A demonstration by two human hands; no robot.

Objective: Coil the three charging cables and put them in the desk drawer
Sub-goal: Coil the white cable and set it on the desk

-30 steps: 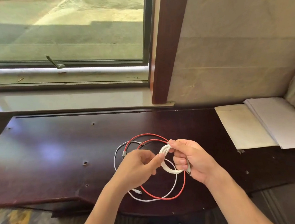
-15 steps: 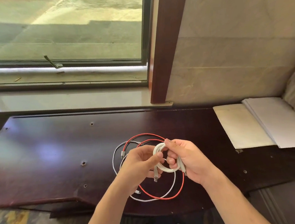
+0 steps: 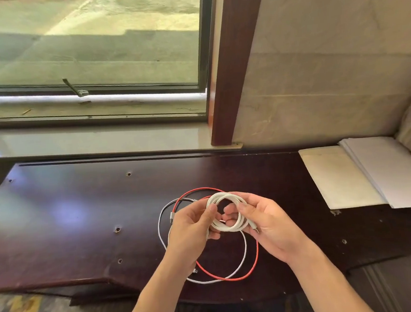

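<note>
Head view: dark wooden desk [image 3: 64, 216] spans the frame; no drawer front is identifiable, so the destination is unlocated. Off to the right of the grip, well apart, lie two pale paper stacks [image 3: 363, 175], side by side and clear of the work.

Cable count: three. One, the thick white cable [image 3: 229, 224], is gathered into a small multi-turn coil and held up between both hands above the desk. Left hand [image 3: 189, 228] closes thumb and fingers on the coil's left side; right hand [image 3: 270, 224] closes on its right side, fingers hooked through the ring. Likely reason: two opposed pinches stop the turns springing apart while the loose ends get tucked. A connector tip shows just below the right-hand fingers.

Under and around the grip, resting on the desk: one red cable [image 3: 256, 257] and one thin white cable [image 3: 161, 233], both in wide loose loops, overlapping, not yet coiled tight.

Judgement: first of three coils nearly complete.
</note>
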